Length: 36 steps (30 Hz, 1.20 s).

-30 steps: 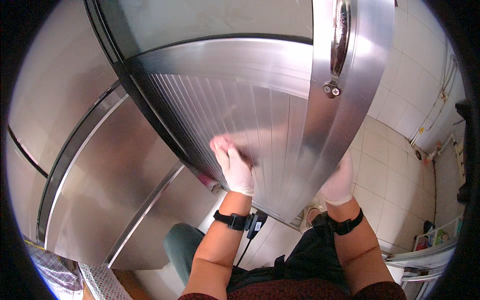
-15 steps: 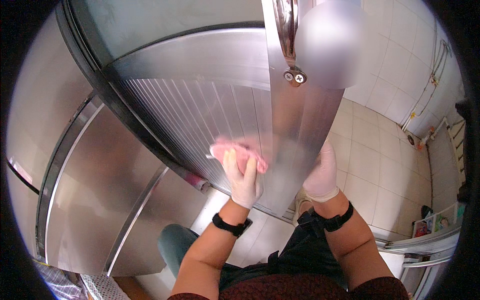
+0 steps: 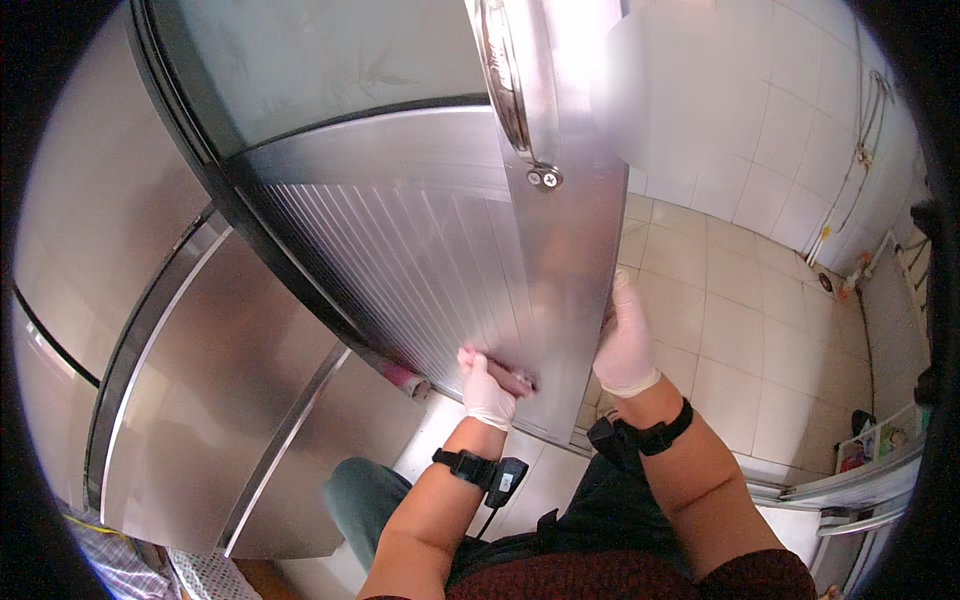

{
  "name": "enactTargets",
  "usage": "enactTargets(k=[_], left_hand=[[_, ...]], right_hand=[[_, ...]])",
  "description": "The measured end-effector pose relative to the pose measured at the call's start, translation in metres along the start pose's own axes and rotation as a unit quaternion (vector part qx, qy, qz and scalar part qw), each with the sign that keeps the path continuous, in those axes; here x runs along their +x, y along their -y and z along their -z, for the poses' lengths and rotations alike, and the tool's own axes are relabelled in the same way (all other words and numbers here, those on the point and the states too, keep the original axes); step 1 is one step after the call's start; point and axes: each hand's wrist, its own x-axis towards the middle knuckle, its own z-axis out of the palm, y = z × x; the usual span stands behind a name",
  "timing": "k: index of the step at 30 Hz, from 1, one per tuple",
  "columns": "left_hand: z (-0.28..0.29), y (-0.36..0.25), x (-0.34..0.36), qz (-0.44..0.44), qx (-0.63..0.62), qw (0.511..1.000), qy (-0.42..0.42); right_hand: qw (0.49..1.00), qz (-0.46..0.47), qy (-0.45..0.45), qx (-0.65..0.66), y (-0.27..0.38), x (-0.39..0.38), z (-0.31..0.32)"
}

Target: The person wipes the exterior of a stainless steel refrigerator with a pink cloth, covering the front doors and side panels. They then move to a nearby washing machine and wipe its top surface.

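Note:
My left hand (image 3: pixel 487 392), in a thin white glove, is closed on a pink cloth (image 3: pixel 510 374). The cloth lies against the lower part of a silvery metal door (image 3: pixel 410 250) with upright ribs. At the door's free edge is my right hand (image 3: pixel 627 345), gloved as well. Its thumb points up along the edge, while its other fingers are mostly hidden at the door. Higher on the same edge strip, a shiny curved handle (image 3: pixel 505 80) is fixed with two screws.
Steel-coloured cabinet fronts (image 3: pixel 240 400) stand at the left. Beyond the door's edge, a beige tiled floor (image 3: pixel 740 310) meets a white tiled wall (image 3: pixel 740 120) with a hanging hose (image 3: pixel 868 140). A light rack with small items (image 3: pixel 885 440) sits at the lower right.
My left hand has moved the cloth down the ribbed panel. The door's edge and handle have shifted left in view. My right hand stays at the edge.

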Motion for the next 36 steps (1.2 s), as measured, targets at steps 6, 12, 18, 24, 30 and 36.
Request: enactTargets(k=[6,12,18,24,30,36], left_hand=[[-0.139,-0.074,-0.111,-0.49,0.25,0.826,0.125],[-0.172,-0.099,-0.115,-0.658,0.384,0.629,0.152],[-0.092,-0.019,-0.081,-0.644,0.428,0.612,0.162],[-0.003,0.058,-0.054,-0.416,0.337,0.825,0.181],[0.022,0.057,-0.078,-0.354,0.43,0.802,0.213],[-0.053,-0.038,-0.145,-0.374,0.341,0.846,0.17]], right_hand=[[1.0,0.019,0.0,-0.01,0.0,0.0,0.002],[1.0,0.014,-0.006,-0.018,-0.004,0.002,0.006],[0.999,0.007,0.032,0.018,-0.009,0.002,0.007],[0.999,0.038,-0.016,0.012,-0.012,0.0,0.002],[0.999,0.018,0.036,0.004,-0.01,0.003,0.014],[0.997,0.013,0.072,0.002,-0.002,0.002,0.014]])
